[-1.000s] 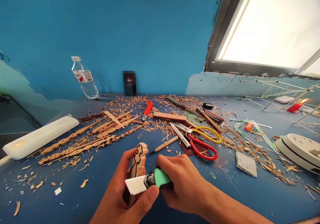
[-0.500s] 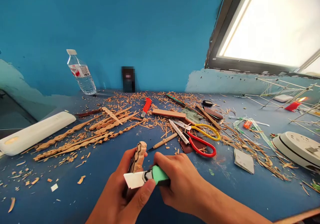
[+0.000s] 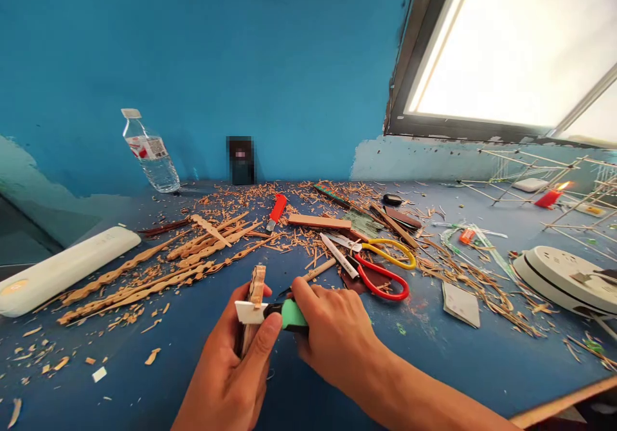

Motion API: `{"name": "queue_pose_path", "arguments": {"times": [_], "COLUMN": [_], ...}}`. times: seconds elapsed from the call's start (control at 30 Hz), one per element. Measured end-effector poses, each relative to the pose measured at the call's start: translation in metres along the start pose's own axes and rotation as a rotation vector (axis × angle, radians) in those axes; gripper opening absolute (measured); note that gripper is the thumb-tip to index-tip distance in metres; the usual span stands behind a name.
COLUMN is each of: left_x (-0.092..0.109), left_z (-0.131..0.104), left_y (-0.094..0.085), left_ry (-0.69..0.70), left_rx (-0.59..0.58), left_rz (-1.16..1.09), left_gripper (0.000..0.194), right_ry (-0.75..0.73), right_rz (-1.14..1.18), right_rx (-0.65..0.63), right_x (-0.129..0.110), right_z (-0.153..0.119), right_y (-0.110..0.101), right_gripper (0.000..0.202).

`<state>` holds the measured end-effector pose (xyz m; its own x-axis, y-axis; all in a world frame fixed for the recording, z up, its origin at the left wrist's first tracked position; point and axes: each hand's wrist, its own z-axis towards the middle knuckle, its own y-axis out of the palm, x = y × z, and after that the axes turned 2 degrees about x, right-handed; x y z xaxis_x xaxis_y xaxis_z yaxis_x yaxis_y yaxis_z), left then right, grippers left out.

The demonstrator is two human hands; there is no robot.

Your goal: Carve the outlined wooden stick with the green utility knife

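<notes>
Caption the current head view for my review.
Left hand grips the wood; right hand holds a green knife across it.

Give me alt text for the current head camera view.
A left hand grips a wood piece; the right hand holds a green-handled knife against it. Wood shavings, scissors and a lit red candle are beyond.

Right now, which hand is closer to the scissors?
Right. The right hand is just left and in front of the scissors; the left hand is farther left, holding wood.
</notes>
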<state>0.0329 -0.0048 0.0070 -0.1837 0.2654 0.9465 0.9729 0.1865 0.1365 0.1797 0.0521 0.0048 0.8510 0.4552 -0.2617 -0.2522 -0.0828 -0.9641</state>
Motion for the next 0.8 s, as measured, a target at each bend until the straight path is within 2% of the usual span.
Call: {"name": "queue_pose_path", "arguments": {"times": [0.17, 0.33, 0.43, 0.5, 0.7, 0.8], "left_x": [0.004, -0.006, -0.007, -0.005, -0.003, -0.005], "left_z": [0.001, -0.002, -0.005, -0.008, -0.014, -0.014], "left_y": [-0.001, -0.014, -0.019, -0.019, -0.013, -0.009], "left_ry": [-0.04, 0.032, -0.004, -0.035, 0.009, 0.023], "left_rx": [-0.03, -0.071, -0.105, -0.112, -0.067, -0.008], "left_rz": [0.002, 0.01, 0.037, 0.068, 0.093, 0.001], "left_gripper": [0.077, 0.08, 0.088, 0.085, 0.093, 0.085], "right_ry": [-0.062, -0.206, -0.228, -0.237, -0.261, -0.277], "right_rz": [0.02, 0.159, 0.234, 0.278, 0.371, 0.424], "right_rx": [0.032, 0.005, 0.009, 0.005, -0.034, -0.037], "right_x": [0.007, 0.022, 0.026, 0.026, 0.027, 0.028], "right_z": [0.0, -0.002, -0.006, -0.007, -0.009, -0.01], "right_y": [-0.002, 0.001, 0.003, 0.004, -0.001, -0.003], "right_gripper": [0.033, 0.03, 0.029, 0.029, 0.027, 0.027]}}
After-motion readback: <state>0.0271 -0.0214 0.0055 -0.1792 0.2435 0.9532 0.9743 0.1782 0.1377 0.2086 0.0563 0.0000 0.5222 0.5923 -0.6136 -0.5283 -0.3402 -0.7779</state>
